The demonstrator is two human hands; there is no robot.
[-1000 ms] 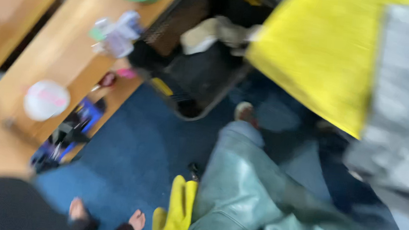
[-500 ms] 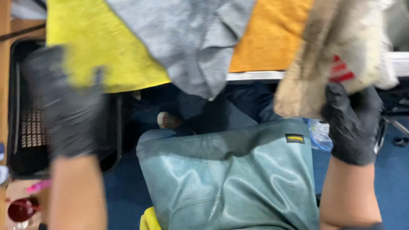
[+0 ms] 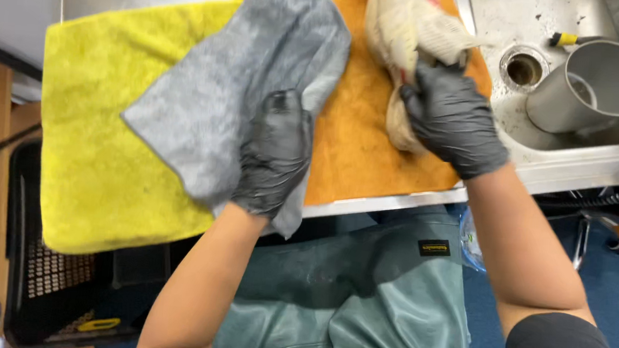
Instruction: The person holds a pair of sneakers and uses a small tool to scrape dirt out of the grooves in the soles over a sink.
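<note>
Both gloved: left hand (image 3: 275, 156) on grey cloth (image 3: 235, 94), right hand (image 3: 452, 119) gripping shoe (image 3: 402, 27) (cream).

Grey cloth (image 3: 220, 93): soft, matte grey, rumpled and folded over itself; spread at a slant across the yellow and orange towels, its lower corner hanging over the counter edge; the gloved left hand (image 3: 274, 156) lies flat on its lower right part.
Shoe (image 3: 407, 49): cream-coloured, worn and stained, with a red mark near the top; lying lengthwise on the orange towel beside the sink; the gloved right hand (image 3: 450, 119) grips its near end.
</note>
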